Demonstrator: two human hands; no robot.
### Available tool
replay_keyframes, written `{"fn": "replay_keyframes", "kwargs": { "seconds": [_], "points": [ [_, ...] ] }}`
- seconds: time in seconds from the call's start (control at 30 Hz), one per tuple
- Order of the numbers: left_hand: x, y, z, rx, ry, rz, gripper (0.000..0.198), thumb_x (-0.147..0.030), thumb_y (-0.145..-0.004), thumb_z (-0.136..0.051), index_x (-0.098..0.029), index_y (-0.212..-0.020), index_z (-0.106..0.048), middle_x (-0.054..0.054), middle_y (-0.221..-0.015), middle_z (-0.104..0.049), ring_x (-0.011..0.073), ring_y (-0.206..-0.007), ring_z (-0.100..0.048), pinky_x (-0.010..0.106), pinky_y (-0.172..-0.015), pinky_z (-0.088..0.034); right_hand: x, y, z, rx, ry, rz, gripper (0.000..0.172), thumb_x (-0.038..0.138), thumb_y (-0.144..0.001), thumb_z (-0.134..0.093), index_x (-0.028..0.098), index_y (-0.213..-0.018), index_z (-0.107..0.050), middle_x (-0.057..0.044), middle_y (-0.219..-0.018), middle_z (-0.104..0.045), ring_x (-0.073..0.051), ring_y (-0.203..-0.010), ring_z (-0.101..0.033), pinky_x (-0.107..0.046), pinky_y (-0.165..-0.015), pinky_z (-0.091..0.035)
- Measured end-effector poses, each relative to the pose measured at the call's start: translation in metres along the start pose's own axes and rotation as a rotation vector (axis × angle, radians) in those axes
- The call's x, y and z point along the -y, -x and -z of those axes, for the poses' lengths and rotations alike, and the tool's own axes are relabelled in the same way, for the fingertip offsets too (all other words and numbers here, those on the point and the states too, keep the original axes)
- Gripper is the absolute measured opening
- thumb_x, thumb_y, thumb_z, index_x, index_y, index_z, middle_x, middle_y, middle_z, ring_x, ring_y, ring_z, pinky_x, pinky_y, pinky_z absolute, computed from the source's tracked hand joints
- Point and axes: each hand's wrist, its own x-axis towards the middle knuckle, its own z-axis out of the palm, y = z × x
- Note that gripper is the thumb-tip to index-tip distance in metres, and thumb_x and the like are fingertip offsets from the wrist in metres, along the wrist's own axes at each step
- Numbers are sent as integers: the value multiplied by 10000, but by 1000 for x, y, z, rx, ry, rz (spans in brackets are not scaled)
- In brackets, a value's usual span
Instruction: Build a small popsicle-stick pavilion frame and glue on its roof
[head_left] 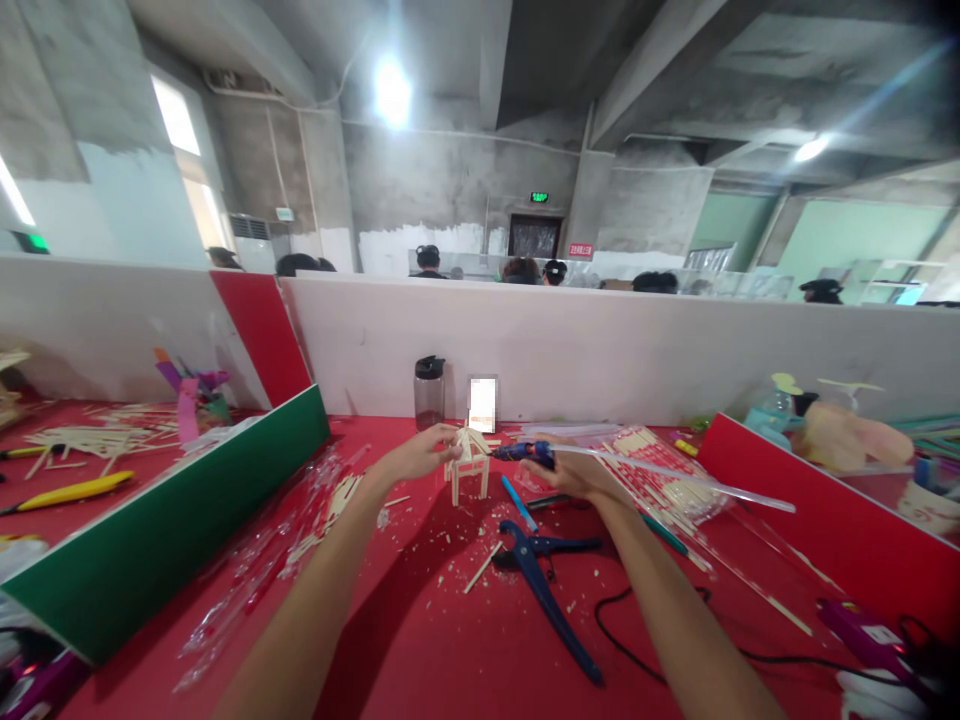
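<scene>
A small structure of pale wooden sticks (470, 467) stands upright on legs on the red table (420, 620). My left hand (429, 452) is closed at its upper left side, fingertips against the sticks. In my right hand (566, 468) is a blue glue gun (531, 452), its nozzle pointing left at the top of the structure. A long clear glue stick (697, 482) sticks out of the gun's back toward the right. Whether the nozzle touches the sticks is too small to tell.
Blue cutters (551, 600), a blue pen (518, 502) and a loose stick (482, 568) lie nearer me. A bottle (430, 393) and a bright phone (484, 402) stand behind. Green (180, 520) and red (832, 520) boards flank the workspace. A black cable (630, 650) runs right.
</scene>
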Motion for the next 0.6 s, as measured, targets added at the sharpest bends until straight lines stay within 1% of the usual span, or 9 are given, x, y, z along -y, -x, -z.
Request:
{"fn": "replay_keyframes", "kwargs": {
  "seconds": [0.1,0.23,0.3,0.47,0.6],
  "points": [
    [1,0,-1,7,-24,17,432,-596,-896,-491,-198,-957,-647,86,-1106,-637,240,-1019,-573,379,-956,-449,3,0,4,10,-29,8,231,432,-873,-578,209,-889,-635,-58,-829,-680,-207,-723,-582,-287,-695,-424],
    [4,0,-1,-7,-1,35,445,-600,-891,-504,-217,-1060,-654,95,-1190,-623,255,-1087,-562,396,-992,-435,1,1,5,46,-37,-32,257,456,-863,-585,210,-912,-640,-61,-863,-688,-210,-750,-585,-289,-717,-432],
    [4,0,-1,-6,6,35,452,-595,-889,-514,-218,-1093,-656,99,-1217,-619,261,-1110,-556,398,-1003,-431,0,1,5,58,-33,-57,283,489,-863,-583,215,-908,-640,-54,-847,-686,-208,-749,-586,-283,-712,-431],
    [1,2,-1,-7,-8,58,442,-578,-891,-523,-227,-1124,-657,100,-1267,-602,269,-1129,-555,405,-1010,-430,-3,2,3,18,-15,-65,314,510,-880,-561,204,-888,-630,-51,-818,-675,-197,-716,-577,-278,-695,-420],
    [2,3,-1,-18,-19,74,462,-592,-886,-521,-226,-1139,-647,105,-1296,-587,270,-1148,-552,404,-1018,-428,-7,1,0,6,-34,-77,309,507,-842,-610,198,-858,-626,-49,-796,-662,-193,-696,-559,-283,-683,-418]
  ]
}}
